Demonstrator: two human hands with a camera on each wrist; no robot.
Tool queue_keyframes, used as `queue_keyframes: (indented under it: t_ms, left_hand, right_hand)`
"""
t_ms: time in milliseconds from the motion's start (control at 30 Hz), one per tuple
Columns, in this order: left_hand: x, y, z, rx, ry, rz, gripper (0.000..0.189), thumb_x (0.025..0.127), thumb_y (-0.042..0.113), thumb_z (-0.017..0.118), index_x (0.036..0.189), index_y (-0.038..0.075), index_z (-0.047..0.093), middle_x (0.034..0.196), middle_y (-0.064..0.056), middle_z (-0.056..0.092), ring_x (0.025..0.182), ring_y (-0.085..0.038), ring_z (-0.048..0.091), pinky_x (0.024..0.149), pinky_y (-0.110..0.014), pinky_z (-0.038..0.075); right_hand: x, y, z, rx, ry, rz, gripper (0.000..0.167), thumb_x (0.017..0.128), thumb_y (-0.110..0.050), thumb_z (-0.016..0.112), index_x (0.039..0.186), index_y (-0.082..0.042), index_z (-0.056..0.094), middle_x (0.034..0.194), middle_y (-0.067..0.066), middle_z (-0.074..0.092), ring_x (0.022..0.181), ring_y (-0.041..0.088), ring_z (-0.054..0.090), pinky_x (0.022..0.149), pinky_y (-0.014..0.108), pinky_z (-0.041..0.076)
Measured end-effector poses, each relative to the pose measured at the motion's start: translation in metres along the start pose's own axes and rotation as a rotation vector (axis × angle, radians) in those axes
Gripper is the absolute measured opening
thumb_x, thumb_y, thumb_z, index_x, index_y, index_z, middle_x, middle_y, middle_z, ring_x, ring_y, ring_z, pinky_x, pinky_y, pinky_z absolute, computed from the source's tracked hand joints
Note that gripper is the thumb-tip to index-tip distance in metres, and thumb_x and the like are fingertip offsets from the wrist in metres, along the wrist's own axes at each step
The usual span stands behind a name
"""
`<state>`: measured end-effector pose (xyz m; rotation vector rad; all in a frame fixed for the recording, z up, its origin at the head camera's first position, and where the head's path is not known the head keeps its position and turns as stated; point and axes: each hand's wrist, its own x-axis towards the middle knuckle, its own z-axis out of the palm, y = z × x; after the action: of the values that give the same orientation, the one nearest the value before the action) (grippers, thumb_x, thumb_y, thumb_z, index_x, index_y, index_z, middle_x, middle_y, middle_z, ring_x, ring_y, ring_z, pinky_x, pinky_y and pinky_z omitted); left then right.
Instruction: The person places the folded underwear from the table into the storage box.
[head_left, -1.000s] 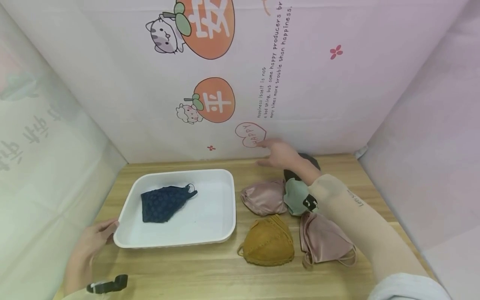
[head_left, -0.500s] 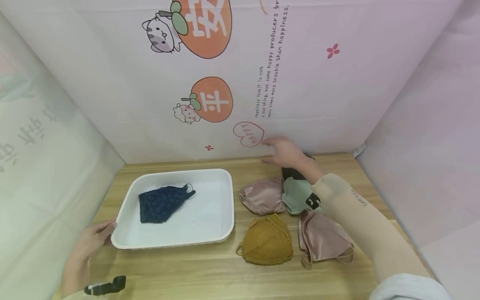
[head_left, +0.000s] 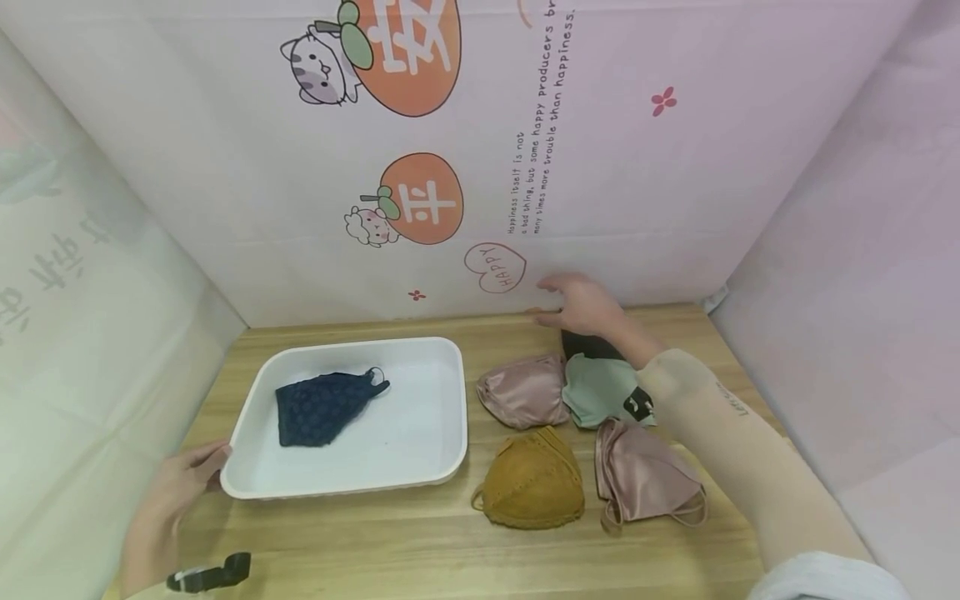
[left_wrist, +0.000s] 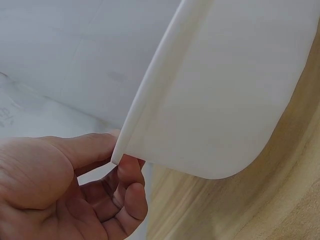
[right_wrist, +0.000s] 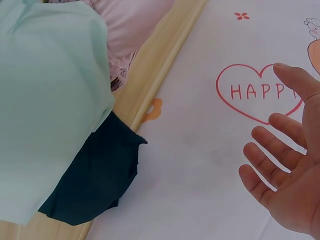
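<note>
L hand (left_wrist: 70, 185) pinches tray rim (left_wrist: 148, 95) | R hand (head_left: 591, 308) spread, nr wall (head_left: 622, 167) | gap betw rim, mustard bra (head_left: 534, 482)

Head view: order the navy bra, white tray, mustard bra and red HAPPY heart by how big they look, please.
Largest to smallest, as they appear:
1. white tray
2. mustard bra
3. navy bra
4. red HAPPY heart
Folding may hide the bras' true sizes.

The right hand (head_left: 588, 310) hides part of the dark cloth (head_left: 588, 345) at the back, and the mint cloth (right_wrist: 50, 105) overlaps more of it. I can't make out the small lettering (head_left: 732, 400) on the beige sleeve (head_left: 750, 467); the left-wrist view crops the white tray (left_wrist: 225, 100).
</note>
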<state>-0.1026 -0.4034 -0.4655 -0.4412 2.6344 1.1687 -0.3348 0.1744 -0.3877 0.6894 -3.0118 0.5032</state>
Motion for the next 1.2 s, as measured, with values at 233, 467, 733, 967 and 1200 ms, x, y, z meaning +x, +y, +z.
queue_keyframes:
  t_ms: [233,467,733,967,1200]
  left_hand:
    - [0.001,-0.001,0.001,0.001,0.01,-0.009,0.059,0.108,0.036,0.043,0.142,-0.012,0.042,0.132,-0.031,0.06,0.082,-0.005,0.069,0.088,-0.044,0.059]
    - [0.0,-0.003,0.001,-0.002,0.008,-0.01,0.06,0.107,0.038,0.042,0.142,-0.011,0.042,0.132,-0.031,0.059,0.082,-0.004,0.069,0.092,-0.05,0.057]
    - [0.0,-0.004,0.002,-0.007,0.013,-0.005,0.058,0.107,0.036,0.042,0.142,-0.011,0.043,0.129,-0.029,0.062,0.083,-0.005,0.069,0.087,-0.045,0.06]
    - [0.001,-0.003,0.003,-0.002,0.023,-0.011,0.058,0.107,0.035,0.042,0.141,-0.011,0.044,0.128,-0.029,0.063,0.082,-0.005,0.069,0.09,-0.049,0.058]
    - [0.002,-0.003,0.003,0.003,0.014,-0.017,0.059,0.108,0.036,0.041,0.142,-0.011,0.043,0.13,-0.029,0.062,0.083,-0.005,0.068,0.092,-0.051,0.057]
  right_hand:
    - [-0.005,0.013,-0.002,0.013,-0.008,0.025,0.071,0.084,-0.045,0.076,0.139,-0.006,0.055,0.137,0.017,0.061,0.13,0.035,0.054,0.114,0.052,0.041]
    - [-0.007,0.031,-0.002,-0.006,-0.005,0.032,0.072,0.086,-0.047,0.074,0.14,-0.004,0.054,0.138,0.019,0.06,0.131,0.037,0.053,0.115,0.052,0.04]
    - [-0.011,0.051,-0.002,-0.023,-0.011,0.079,0.071,0.086,-0.044,0.074,0.14,-0.004,0.053,0.137,0.021,0.06,0.131,0.039,0.052,0.114,0.054,0.039]
    - [-0.017,0.071,-0.002,-0.016,-0.013,0.098,0.072,0.087,-0.044,0.074,0.142,-0.003,0.052,0.138,0.023,0.059,0.13,0.041,0.052,0.112,0.056,0.041]
    - [-0.026,0.087,-0.001,-0.005,-0.027,0.137,0.073,0.088,-0.044,0.073,0.143,-0.002,0.05,0.14,0.024,0.057,0.129,0.043,0.052,0.11,0.058,0.042]
